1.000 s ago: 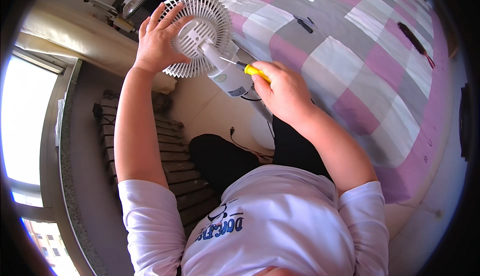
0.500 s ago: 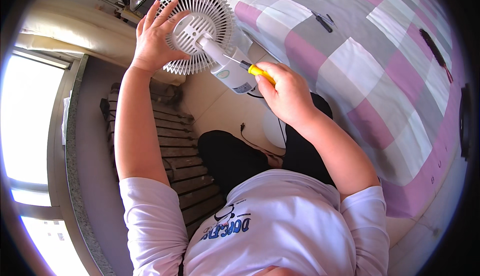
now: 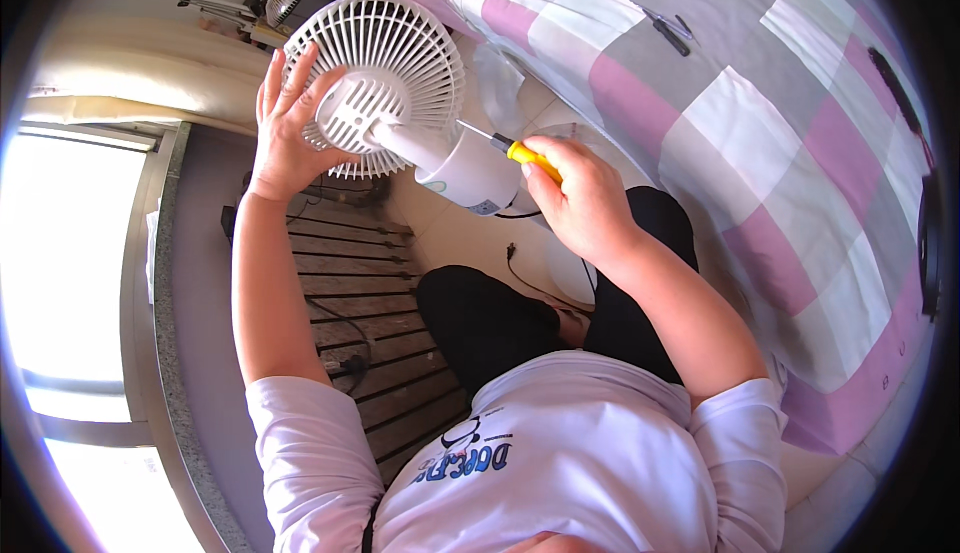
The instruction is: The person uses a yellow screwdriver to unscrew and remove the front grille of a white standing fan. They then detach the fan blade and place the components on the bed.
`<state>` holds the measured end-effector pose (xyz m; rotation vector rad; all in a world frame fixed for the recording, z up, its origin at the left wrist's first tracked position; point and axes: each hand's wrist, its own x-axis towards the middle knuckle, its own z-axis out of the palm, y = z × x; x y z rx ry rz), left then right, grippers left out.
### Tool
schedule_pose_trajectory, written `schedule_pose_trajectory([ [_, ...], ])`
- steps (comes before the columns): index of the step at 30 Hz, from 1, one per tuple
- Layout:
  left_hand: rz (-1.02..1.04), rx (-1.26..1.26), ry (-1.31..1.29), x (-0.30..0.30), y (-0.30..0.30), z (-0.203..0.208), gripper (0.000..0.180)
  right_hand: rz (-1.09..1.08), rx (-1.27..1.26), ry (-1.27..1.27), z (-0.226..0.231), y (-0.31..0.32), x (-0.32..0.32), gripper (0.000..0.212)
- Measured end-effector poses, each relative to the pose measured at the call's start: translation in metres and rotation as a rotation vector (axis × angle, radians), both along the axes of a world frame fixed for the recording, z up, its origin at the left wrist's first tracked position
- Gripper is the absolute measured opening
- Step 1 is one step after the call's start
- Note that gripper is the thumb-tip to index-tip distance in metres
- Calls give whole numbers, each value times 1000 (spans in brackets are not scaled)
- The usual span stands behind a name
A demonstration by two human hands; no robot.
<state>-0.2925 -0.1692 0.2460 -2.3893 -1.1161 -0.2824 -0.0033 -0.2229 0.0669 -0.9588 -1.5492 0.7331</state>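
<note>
The white fan (image 3: pixel 400 141) is in front of the person, the slotted back of its head toward them and its neck slanting from the hub down and right into the body, while the left hand (image 3: pixel 293 138) spreads its fingers over the left side of the grille. The right hand (image 3: pixel 588 198) grips a yellow-handled screwdriver (image 3: pixel 535 160), its long axis sloping up and left, tip near the fan body. Below is a pale tiled floor (image 3: pixel 448 231), with a checked bed (image 3: pixel 740 113) to the right and a bright window (image 3: pixel 70 263) at left.
</note>
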Motion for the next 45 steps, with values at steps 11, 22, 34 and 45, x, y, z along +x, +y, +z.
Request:
schedule_pose_trajectory([
  [11,30,-4,-15,-12,-22,0,99,62,-18,53,1,-2,3,24],
  [22,-88,68,9,2,-39,-7,88,138,-80,326,0,-1,-3,24],
  [34,-112,96,28,24,-45,-6,84,220,-92,384,14,-11,8,26],
  [45,55,45,43,51,-48,-2,98,-35,342,-143,71,-31,15,34],
])
